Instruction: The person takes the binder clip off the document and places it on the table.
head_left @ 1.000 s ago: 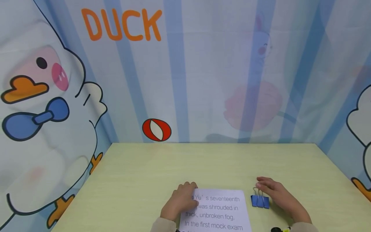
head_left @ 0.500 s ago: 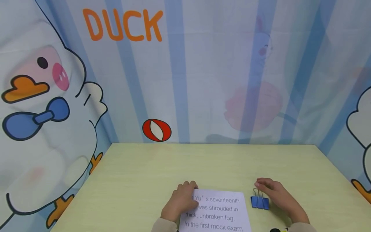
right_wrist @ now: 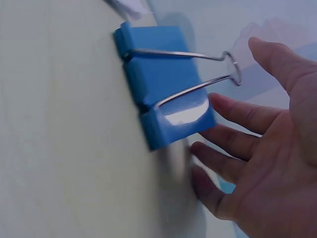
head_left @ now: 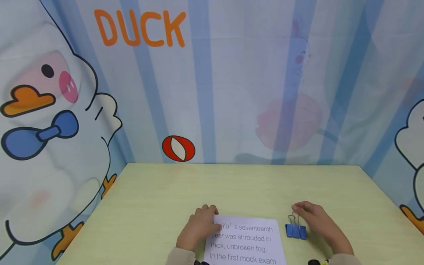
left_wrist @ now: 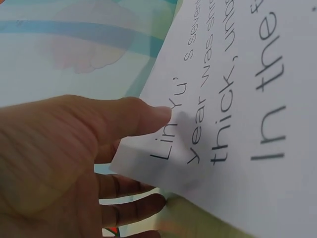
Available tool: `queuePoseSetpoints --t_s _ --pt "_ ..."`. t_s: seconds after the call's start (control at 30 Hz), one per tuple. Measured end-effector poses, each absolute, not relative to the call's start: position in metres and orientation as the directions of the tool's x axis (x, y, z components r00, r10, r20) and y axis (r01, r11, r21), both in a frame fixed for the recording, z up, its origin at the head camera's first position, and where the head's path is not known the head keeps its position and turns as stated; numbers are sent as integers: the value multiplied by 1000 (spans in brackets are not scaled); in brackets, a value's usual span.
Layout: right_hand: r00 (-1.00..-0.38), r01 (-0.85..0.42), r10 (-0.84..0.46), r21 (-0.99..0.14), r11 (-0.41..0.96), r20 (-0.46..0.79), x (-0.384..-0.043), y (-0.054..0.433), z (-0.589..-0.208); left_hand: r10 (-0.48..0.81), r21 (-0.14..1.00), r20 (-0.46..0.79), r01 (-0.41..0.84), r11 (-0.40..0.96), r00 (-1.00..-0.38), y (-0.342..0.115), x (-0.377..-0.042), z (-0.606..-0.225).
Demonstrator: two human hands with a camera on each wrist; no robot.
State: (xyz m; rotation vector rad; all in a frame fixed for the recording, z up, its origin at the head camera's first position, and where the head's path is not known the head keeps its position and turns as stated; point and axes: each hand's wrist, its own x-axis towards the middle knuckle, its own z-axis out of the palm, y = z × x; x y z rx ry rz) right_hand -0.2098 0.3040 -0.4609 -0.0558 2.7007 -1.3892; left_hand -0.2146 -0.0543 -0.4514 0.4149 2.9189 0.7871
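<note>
My left hand (head_left: 200,225) is at the far left corner of a white sheet of paper (head_left: 246,243) with large printed text. In the left wrist view the thumb lies over the printed side of the paper (left_wrist: 233,129), and the index finger goes behind its corner, pinching it. The other fingers show past the edge. My right hand (head_left: 319,222) is beside a blue binder clip (head_left: 296,232) standing with its wire handles up. In the right wrist view the thumb is apart from the handles of the clip (right_wrist: 163,74), while the fingers extend behind its blue body.
Both hands are over a pale wooden table (head_left: 172,191). A small black and yellow object (head_left: 314,262) shows at the bottom edge by the right sleeve. A striped cloth backdrop (head_left: 228,92) with cartoon prints hangs behind the table's far edge.
My left hand has shifted a little left, uncovering more of the printed words near the corner. The right hand has stayed by the binder clip, its fingers drawing slightly nearer the handles.
</note>
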Motion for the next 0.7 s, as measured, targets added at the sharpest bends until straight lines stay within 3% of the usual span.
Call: queuePoseSetpoints --t_s 0.37,0.7 --pt "-996 -14 -76 -739 674 -51 -205 304 -436 305 553 -63 221 803 -950 -54 -216 -444" --pt "-994 -74 -111 -659 749 -15 -202 300 -418 297 515 -49 231 826 -954 -52 -211 -433"
